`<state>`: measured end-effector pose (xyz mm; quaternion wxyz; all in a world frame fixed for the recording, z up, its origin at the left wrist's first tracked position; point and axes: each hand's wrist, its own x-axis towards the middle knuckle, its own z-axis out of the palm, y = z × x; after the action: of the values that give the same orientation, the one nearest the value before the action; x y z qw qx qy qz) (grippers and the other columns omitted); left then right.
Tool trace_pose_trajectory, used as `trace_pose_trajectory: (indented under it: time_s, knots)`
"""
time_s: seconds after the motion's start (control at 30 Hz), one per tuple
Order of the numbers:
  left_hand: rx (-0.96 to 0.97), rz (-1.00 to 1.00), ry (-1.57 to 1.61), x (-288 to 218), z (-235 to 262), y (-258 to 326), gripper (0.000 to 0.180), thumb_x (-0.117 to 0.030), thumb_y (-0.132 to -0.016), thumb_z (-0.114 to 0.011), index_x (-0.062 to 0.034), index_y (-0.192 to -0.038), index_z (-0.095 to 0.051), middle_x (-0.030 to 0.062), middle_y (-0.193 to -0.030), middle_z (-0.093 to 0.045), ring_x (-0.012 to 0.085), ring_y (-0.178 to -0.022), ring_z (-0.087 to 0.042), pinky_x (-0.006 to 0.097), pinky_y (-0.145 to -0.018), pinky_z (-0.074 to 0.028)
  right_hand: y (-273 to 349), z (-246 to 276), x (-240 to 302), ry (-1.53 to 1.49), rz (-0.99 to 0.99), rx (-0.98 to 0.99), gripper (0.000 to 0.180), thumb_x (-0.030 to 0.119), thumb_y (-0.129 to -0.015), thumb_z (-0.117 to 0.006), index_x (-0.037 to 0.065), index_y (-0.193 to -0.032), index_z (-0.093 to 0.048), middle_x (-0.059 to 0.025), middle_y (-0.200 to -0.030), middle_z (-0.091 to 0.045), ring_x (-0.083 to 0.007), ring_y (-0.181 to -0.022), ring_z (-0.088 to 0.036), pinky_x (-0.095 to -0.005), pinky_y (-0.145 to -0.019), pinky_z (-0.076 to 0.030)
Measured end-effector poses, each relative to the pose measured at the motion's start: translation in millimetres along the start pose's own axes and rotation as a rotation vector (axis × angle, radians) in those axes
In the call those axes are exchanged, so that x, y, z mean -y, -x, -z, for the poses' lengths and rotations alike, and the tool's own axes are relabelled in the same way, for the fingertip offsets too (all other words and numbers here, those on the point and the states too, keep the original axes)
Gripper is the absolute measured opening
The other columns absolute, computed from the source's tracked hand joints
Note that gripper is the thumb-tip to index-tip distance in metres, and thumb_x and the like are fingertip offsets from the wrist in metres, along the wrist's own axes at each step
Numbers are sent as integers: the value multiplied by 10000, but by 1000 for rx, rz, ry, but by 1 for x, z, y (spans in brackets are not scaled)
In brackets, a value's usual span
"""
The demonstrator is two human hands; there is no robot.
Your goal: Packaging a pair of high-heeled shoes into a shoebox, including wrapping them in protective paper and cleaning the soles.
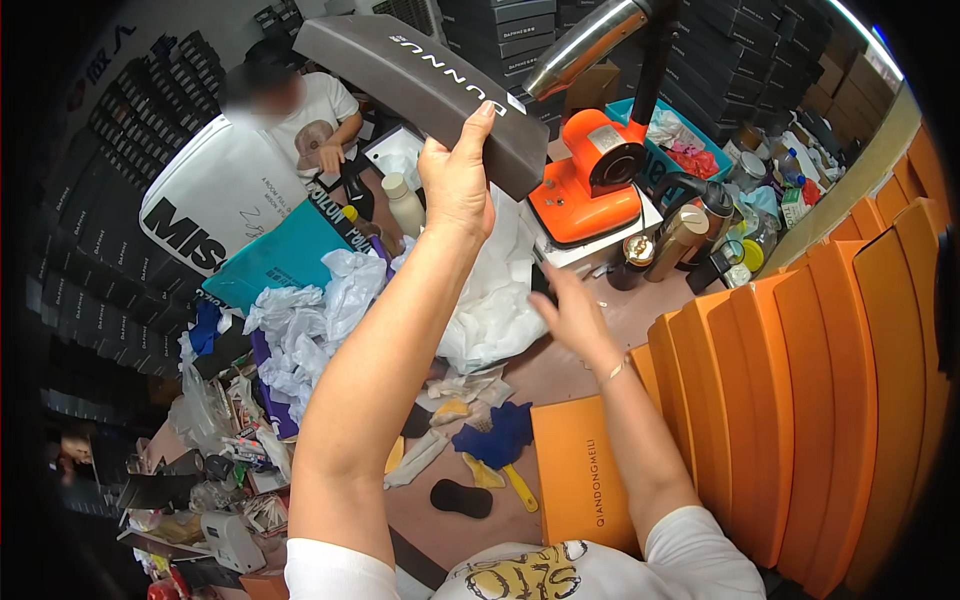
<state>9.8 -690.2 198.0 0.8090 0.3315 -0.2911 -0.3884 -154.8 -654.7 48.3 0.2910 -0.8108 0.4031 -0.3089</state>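
I saw a dark grey box lid point(430, 85) with pale lettering, raised by my left hand point(455, 175). Behind it sat a bright orange machine point(590, 175) with a black post and a shiny silver nozzle point(585, 45). The box under my right hand point(572, 318) was orange point(580, 475), as were the upright boxes stacked beside it point(830, 400). White crumpled paper point(495, 290) covered the brownish tabletop point(560, 375), near a teal bag point(275, 258), a dark blue cloth point(497, 437) and a yellow-handled brush point(518, 487).

A box lid point(430, 85) is held above the worktable point(560, 370); crumpled tissue paper point(490, 290) lies beneath it, a machine point(590, 180) behind, stacked boxes point(800, 400) along the table's right edge.
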Motion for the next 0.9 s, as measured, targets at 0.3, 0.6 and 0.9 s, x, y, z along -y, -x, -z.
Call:
trace_pose_trajectory:
  time_s: [0.3,0.6,0.9]
  knots:
    - [12,9,-70,-40,21,32,307,-143,-842,-688,-32,-1100,-565,48,-1071,-605,138,-981,-572,288,-877,-447,-141,-51,-127,491,-59,-237,545,256,-834,-631,12,-1291,-462,-194,-1252,-535,-368,-1188,-478,-501,-1012,-342]
    - [-274,198,-206,-148,128,281,521,-116,-733,-586,29,-1222,-482,146,-1130,-586,269,-1038,-600,401,-910,-504,-97,-47,-65,-118,95,-100,302,171,-864,-619,-16,-1102,-614,-156,-1033,-635,-269,-945,-604,-351,-828,-465]
    - [-712,226,92,-215,190,508,455,-81,-768,-581,26,-1202,-498,146,-1149,-571,255,-1068,-578,395,-933,-485,223,-63,206,-311,748,581,225,45,-759,-696,48,-977,-642,-80,-874,-623,-250,-746,-609,-331,-668,-501]
